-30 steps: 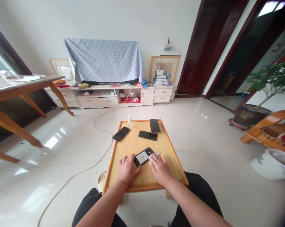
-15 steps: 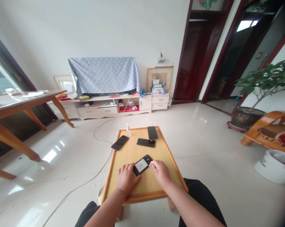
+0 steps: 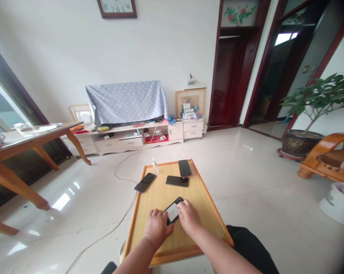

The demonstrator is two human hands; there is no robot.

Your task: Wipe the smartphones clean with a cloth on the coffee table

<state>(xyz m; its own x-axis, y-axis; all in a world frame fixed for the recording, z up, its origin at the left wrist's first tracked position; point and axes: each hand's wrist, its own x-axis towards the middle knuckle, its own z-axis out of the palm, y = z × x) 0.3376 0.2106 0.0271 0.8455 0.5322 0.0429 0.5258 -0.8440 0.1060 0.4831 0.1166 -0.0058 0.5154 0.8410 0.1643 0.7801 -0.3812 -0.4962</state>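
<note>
A black smartphone (image 3: 173,214) lies slanted on the small wooden table (image 3: 149,243). Its back is off, and a white-labelled battery shows inside. My left hand (image 3: 157,226) grips the phone's left edge, with the fingers along the side and the thumb by the lower corner. Over the phone's right side, my right hand (image 3: 188,217) is closed in a pinch near the battery's upper end. Whatever may be between those fingertips is hidden. My right hand also covers part of the phone's top.
Further back on the table lie a phone (image 3: 145,183) at the left, a phone (image 3: 176,181) in the middle and another phone (image 3: 184,168) at the right corner. A small clear bottle (image 3: 155,166) stands at the back left edge. A cable (image 3: 109,222) crosses the floor.
The view has tilted up, so the table sits lower. My right hand has moved from beside the phone's right edge onto it, covering more of it. My left hand stays at the left edge.
</note>
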